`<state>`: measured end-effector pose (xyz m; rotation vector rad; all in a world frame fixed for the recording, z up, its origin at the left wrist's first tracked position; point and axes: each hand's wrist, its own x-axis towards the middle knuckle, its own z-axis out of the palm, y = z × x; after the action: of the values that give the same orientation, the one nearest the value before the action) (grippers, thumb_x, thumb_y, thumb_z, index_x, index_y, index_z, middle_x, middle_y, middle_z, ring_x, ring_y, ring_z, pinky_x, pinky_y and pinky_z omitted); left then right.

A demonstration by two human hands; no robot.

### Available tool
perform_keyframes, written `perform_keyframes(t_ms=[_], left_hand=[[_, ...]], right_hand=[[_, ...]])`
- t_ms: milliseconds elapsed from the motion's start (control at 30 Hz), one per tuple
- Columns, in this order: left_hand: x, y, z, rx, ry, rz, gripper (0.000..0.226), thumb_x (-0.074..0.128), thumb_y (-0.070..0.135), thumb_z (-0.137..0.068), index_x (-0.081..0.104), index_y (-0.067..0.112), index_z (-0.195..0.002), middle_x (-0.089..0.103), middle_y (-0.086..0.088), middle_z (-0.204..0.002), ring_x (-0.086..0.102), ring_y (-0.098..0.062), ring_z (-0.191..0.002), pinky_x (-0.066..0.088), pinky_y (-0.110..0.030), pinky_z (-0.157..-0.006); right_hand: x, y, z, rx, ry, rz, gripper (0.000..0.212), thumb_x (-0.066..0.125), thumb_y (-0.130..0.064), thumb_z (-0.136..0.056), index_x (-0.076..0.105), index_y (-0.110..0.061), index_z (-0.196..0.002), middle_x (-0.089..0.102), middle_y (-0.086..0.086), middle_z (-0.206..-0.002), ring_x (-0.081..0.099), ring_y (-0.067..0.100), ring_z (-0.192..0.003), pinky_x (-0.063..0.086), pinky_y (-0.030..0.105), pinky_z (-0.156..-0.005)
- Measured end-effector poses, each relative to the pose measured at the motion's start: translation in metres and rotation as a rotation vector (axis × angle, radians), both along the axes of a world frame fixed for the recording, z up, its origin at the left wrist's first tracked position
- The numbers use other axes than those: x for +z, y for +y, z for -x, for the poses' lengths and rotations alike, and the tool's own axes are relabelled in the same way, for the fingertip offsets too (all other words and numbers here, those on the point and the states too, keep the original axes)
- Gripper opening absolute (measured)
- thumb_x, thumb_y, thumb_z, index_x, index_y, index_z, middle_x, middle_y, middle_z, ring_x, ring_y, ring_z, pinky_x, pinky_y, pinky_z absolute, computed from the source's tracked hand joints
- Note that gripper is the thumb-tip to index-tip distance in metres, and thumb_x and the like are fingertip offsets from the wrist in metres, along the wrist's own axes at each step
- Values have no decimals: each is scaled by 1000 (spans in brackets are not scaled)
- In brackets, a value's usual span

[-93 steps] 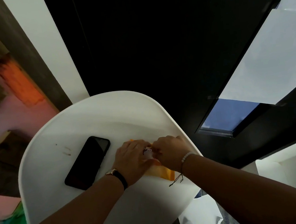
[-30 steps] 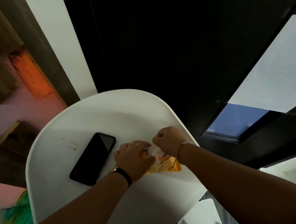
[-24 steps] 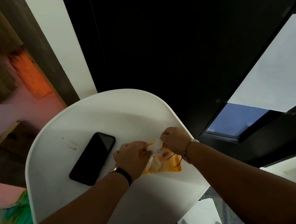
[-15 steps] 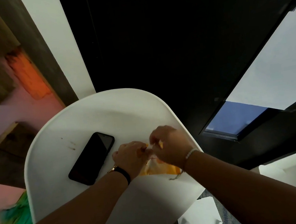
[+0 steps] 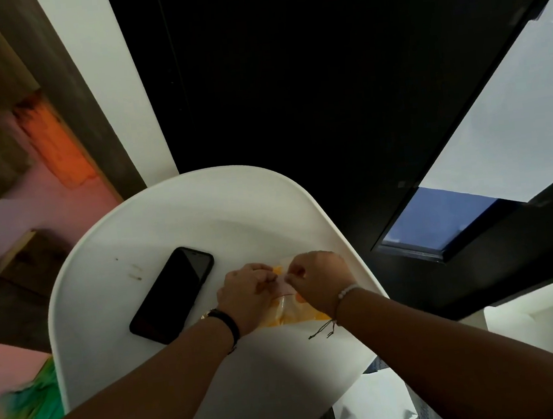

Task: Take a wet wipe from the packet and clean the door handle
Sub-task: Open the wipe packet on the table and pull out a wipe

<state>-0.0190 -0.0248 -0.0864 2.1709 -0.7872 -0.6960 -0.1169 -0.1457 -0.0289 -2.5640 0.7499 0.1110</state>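
An orange and clear wet wipe packet [image 5: 287, 310] lies on the white round table [image 5: 168, 227], mostly covered by both hands. My left hand [image 5: 246, 296] presses down on the packet's left part, fingers curled. My right hand [image 5: 317, 282] pinches something pale at the packet's top, either its flap or a wipe [image 5: 284, 278]; I cannot tell which. The two hands nearly touch above the packet. No door handle shows in this view.
A black phone [image 5: 173, 293] lies face up on the table, left of my hands. A dark door or panel [image 5: 288, 71] rises behind the table. White paper [image 5: 374, 407] lies on the floor at lower right.
My right hand has shifted back and forth over the packet, pinching at its top. The left hand has stayed pressed on the packet. The phone has not moved.
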Motion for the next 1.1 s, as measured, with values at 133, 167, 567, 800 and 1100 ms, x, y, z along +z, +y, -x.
perform_keyframes(t_ms=[133, 167, 567, 800, 1100], left_hand=[[4, 2, 1, -35, -72, -91, 26, 50, 43, -77, 67, 31, -93, 57, 19, -113, 48, -19, -114, 38, -43, -100], [5, 2, 2, -38, -70, -88, 28, 48, 43, -75, 67, 32, -92, 58, 18, -114, 48, -19, -113, 38, -43, -99], [6, -1, 3, 162, 233, 147, 21, 45, 47, -51, 62, 44, -63, 59, 19, -95, 57, -20, -102, 43, -49, -98], [9, 0, 3, 222, 302, 117, 18, 49, 41, -61, 63, 44, -72, 62, 6, -95, 59, -24, -95, 48, -49, -93], [14, -2, 6, 138, 223, 107, 25, 46, 61, -62, 58, 45, -77, 61, 8, -94, 60, -22, -92, 50, -50, -90]], right_hand=[[5, -6, 4, -73, -20, -88, 17, 50, -29, -88, 62, -16, -89, 71, 3, -84, 66, 22, -82, 51, 42, -84], [6, -6, 4, -57, -5, -94, 17, 50, -29, -88, 61, -17, -90, 71, 3, -85, 66, 22, -82, 51, 42, -84], [-1, 0, 5, 198, 119, 235, 28, 43, -42, -90, 61, -22, -98, 67, 1, -93, 59, 22, -92, 42, 38, -84], [-4, -2, 13, -124, -102, -167, 10, 54, -23, -89, 62, -20, -91, 65, 1, -85, 56, 15, -77, 49, 28, -72], [2, 2, 7, 5, 35, -130, 26, 55, -31, -82, 49, -31, -108, 65, 3, -97, 61, 23, -86, 53, 34, -77]])
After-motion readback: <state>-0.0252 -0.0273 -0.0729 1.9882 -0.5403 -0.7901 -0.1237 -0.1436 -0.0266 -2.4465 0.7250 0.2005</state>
